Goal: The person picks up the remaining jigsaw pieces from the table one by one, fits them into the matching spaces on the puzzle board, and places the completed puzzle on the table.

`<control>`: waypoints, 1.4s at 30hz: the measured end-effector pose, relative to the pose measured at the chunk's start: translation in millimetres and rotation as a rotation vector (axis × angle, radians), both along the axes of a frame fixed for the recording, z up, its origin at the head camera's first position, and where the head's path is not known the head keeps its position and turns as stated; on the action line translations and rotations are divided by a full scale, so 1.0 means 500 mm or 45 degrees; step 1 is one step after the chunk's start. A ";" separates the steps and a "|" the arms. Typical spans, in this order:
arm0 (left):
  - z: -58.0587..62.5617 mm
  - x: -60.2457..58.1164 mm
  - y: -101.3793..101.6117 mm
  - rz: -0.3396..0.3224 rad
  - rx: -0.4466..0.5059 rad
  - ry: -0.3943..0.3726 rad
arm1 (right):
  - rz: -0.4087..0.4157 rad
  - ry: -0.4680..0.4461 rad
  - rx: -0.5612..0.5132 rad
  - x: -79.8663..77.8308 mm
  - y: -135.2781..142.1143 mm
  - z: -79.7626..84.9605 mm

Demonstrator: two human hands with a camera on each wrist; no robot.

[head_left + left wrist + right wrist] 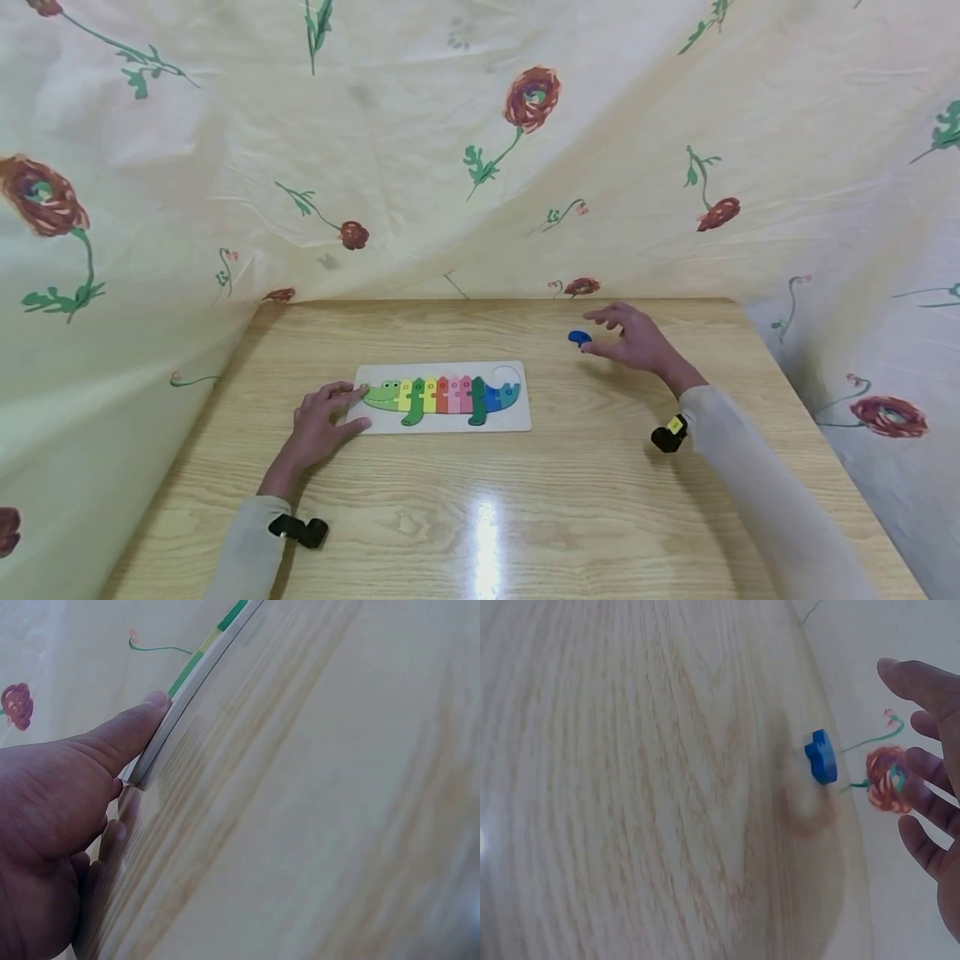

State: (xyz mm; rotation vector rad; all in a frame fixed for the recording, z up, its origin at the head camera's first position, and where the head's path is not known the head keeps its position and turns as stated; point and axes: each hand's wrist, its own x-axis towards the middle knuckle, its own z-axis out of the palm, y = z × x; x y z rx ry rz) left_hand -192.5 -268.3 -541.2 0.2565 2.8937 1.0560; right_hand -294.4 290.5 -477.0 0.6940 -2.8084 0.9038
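A crocodile puzzle board lies flat on the table, with colourful interlocking pieces from the green head to the blue tail. At the tail's upper end is a bare round outline. My left hand rests at the board's left end, its index finger and thumb on the board; in the left wrist view the thumb lies straight along the edge. A small blue puzzle piece is off the board at the back right. My right hand is beside it, fingers spread and thumb tip close to the piece.
The wood-grain table has its far edge against a flowered cloth, which also hangs at both sides. A black wrist camera is worn on each forearm. Light glares off the table near the front.
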 end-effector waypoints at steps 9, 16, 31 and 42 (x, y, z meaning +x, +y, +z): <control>0.001 0.001 0.000 -0.004 -0.001 0.007 | -0.008 -0.067 0.066 -0.025 0.001 -0.024; 0.000 0.003 0.000 -0.008 0.009 0.007 | -0.040 -0.095 0.119 -0.038 0.011 -0.052; 0.000 0.001 -0.002 -0.010 0.018 0.005 | -0.084 -0.141 0.086 -0.046 0.016 -0.082; -0.005 0.000 -0.001 -0.014 0.022 0.024 | -0.076 -0.143 0.117 -0.051 0.014 -0.083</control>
